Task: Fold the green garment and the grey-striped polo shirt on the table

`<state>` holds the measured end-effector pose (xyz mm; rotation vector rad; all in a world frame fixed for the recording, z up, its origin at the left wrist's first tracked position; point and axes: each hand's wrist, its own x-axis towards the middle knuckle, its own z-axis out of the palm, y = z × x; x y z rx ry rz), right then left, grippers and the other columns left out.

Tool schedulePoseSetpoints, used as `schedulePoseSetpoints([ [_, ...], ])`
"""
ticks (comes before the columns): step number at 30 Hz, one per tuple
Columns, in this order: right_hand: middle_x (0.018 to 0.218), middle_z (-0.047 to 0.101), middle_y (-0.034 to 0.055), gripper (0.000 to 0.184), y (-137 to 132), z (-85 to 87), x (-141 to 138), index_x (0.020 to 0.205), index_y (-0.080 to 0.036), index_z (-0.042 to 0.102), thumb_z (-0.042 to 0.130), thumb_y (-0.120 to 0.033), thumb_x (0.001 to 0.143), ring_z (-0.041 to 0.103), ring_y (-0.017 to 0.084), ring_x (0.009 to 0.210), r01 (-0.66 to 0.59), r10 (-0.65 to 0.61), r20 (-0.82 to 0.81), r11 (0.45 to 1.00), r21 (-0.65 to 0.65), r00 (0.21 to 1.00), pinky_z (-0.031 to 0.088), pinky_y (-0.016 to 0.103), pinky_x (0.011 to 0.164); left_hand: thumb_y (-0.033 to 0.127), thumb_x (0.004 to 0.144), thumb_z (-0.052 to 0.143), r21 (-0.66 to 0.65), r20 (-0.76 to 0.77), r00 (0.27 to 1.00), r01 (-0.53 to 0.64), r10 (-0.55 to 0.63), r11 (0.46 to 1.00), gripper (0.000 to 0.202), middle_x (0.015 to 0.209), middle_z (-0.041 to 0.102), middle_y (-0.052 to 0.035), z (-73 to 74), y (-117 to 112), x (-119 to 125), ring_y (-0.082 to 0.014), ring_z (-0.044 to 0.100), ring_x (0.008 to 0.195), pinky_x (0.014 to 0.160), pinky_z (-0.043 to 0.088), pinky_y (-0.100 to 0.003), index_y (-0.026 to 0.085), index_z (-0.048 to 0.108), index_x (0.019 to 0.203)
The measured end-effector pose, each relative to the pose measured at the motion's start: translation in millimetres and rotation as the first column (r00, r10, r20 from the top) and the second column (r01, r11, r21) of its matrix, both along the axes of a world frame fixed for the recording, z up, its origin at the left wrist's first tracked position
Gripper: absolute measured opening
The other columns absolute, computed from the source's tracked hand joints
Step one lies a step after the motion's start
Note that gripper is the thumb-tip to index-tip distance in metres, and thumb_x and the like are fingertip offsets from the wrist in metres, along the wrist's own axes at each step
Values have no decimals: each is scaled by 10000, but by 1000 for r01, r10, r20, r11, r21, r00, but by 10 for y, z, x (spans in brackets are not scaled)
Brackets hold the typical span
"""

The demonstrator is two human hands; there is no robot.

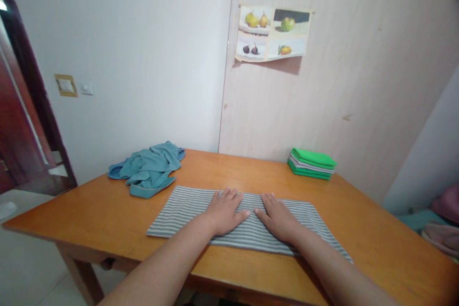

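A grey-and-white striped cloth [186, 208] lies flat as a long rectangle near the front of the wooden table [233, 169]. Left of its middle, my left hand [225, 213] rests palm down on it, fingers spread and pointing away from me. My right hand [278, 217] presses flat on the cloth just right of the middle, its thumb pointing towards the left thumb. A strip of stripes shows between the two hands. Neither hand grips anything. My forearms cover parts of the cloth's near edge.
A crumpled teal garment [150, 169] lies at the table's back left. At the back right sits a neat stack of folded green and grey cloths [311, 162]. Behind the table is a wall with a fruit poster [272, 33]. Pink fabric [446, 203] shows beyond the right edge.
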<state>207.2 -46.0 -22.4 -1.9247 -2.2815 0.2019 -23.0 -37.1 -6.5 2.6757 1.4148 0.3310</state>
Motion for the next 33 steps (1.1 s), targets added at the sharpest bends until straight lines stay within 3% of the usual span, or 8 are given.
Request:
schedulePoseSetpoints([
  [5, 1625, 220, 126, 867, -58, -58, -33, 1570, -75, 220, 180, -679, 949, 137, 275, 1515, 13, -13, 7, 1000, -1, 1000, 84, 453, 1218, 718, 952, 180, -18, -23, 1000, -9, 8, 1000, 756, 1626, 239, -83, -136, 6, -45, -296, 130, 1513, 1183, 113, -607, 262, 331, 1536],
  [14, 1625, 212, 138, 866, -65, -41, -45, 1569, -71, 218, 184, -677, 952, 138, 274, 1515, 10, -9, -33, 1000, 16, 999, 58, 459, 1217, 756, 925, 207, -37, -53, 999, -2, 0, 999, 825, 1606, 277, -128, 34, 9, 94, -340, 180, 1497, 1179, 117, -627, 208, 388, 1514],
  [18, 1628, 210, 134, 858, -72, -29, -51, 1571, -77, 209, 203, -672, 953, 130, 267, 1516, 5, -5, -66, 1000, 2, 998, 51, 454, 1218, 769, 920, 183, -21, -41, 997, 62, -63, 998, 834, 1614, 255, -110, -20, -6, 149, -318, 162, 1504, 1185, 90, -625, 226, 360, 1528],
  [25, 1635, 180, 146, 871, -92, 90, 23, 1571, -63, 194, 210, -676, 953, 105, 269, 1519, -7, 1, -126, 999, -42, 992, 77, 442, 1222, 766, 923, 197, 19, -42, 997, 59, -58, 998, 817, 1614, 250, -99, -124, 17, 136, -317, 179, 1501, 1189, 70, -619, 244, 361, 1531],
  [29, 1629, 187, 170, 891, -107, 168, 217, 1564, -46, 214, 186, -690, 948, 110, 290, 1517, 90, -91, -93, 996, -25, 991, 84, 464, 1218, 763, 924, 207, 24, -43, 997, 59, -58, 998, 812, 1614, 249, -99, -117, 24, 144, -322, 181, 1500, 1189, 72, -618, 244, 371, 1527],
  [33, 1631, 177, 167, 913, -106, 110, 455, 1559, -43, 234, 157, -710, 940, 97, 295, 1518, 197, -197, -13, 980, -18, 980, 73, 461, 1216, 763, 920, 228, 18, -40, 998, 47, -46, 999, 803, 1609, 263, -94, -91, 12, 154, -321, 185, 1499, 1191, 79, -614, 255, 385, 1521],
])
